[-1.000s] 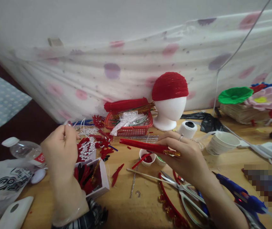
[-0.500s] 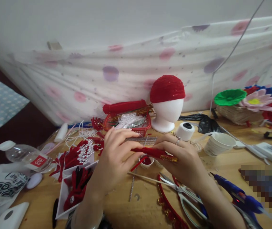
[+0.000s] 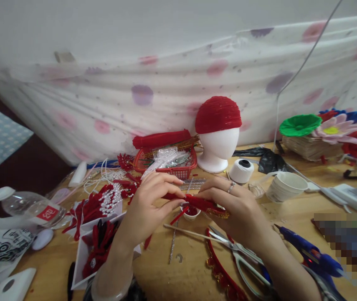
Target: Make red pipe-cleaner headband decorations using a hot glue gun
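Between my two hands is a long, narrow red fuzzy piece with gold trim (image 3: pixel 201 203), held above the table. My left hand (image 3: pixel 153 205) pinches its left part between thumb and fingers. My right hand (image 3: pixel 233 205) is closed round its right part, with the gold-edged end showing under the fingers. Just below the piece stands a small white cup with red bits (image 3: pixel 191 214). A thin wooden stick (image 3: pixel 193 233) and a silver glittery strip (image 3: pixel 173 244) lie on the table under my hands. My palms hide part of the red piece.
Scissors (image 3: pixel 237 251), a red band with gold trim (image 3: pixel 217 267) and a blue glue gun (image 3: pixel 312 251) lie at the right. A white foam head (image 3: pixel 217 146) wears a red cap behind a thread spool (image 3: pixel 241 170). A white box (image 3: pixel 79 261) and bottle (image 3: pixel 34 207) stand left.
The red piece has tilted and turned slightly between my hands, and its left part now shows between my left fingers. The view has shifted a little.
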Demonstrator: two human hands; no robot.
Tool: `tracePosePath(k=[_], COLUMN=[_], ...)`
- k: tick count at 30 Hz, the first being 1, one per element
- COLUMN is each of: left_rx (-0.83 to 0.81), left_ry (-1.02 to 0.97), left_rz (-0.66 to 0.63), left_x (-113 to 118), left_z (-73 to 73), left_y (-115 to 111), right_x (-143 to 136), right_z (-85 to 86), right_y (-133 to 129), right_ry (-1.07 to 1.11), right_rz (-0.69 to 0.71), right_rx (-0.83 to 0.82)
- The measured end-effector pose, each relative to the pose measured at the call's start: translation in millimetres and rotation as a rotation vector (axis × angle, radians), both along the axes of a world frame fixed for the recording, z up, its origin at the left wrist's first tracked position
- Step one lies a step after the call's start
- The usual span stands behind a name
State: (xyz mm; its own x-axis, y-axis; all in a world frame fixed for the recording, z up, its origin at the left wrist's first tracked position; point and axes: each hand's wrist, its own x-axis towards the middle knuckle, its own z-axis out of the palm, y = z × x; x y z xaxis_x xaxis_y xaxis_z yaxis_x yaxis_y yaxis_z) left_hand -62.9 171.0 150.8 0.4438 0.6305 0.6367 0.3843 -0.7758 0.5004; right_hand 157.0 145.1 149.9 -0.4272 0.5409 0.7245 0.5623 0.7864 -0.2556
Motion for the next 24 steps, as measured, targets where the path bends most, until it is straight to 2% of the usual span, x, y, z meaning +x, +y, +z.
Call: tracePosePath(k=[7, 10, 13, 16, 18, 21, 24], left_rx=[-0.017, -0.015, 0.064, 0.276, 0.368, 0.372, 0.363], left_ry=[0.108, 0.080, -0.144, -0.422, -0.527, -0.665, -0.792], left_rz=[0.021, 0.024, 0.066, 0.117, 0.200, 0.384, 0.527], left_x=[0.3, -3.9, -17.2, -37.4, -50.7, -64.9, -69.2], left_z=[0.1, 0.9, 2.9, 7.4, 11.2, 16.0, 18.0], left_y=[-2.8, -2.0, 0.4, 1.1, -0.3, -3.3, -3.8], right_x=[-1.3, -0.4, 0.9, 1.2, 0.6, -0.4, -0.7], right_z=[-1.7, -2.6, -2.3, -0.4, 0.7, 0.7, -0.3], right_y=[2.4, 2.9, 3.3, 4.0, 4.8, 6.1, 6.1], right_ry=[-0.028, -0.021, -0.024, -0.010, 0.001, 0.018, 0.040], right_rz=[-0.005, -0.019, -0.046, -0.050, -0.047, -0.035, -0.030], right_rx=[0.019, 0.030, 0.061, 0.085, 0.087, 0.085, 0.088])
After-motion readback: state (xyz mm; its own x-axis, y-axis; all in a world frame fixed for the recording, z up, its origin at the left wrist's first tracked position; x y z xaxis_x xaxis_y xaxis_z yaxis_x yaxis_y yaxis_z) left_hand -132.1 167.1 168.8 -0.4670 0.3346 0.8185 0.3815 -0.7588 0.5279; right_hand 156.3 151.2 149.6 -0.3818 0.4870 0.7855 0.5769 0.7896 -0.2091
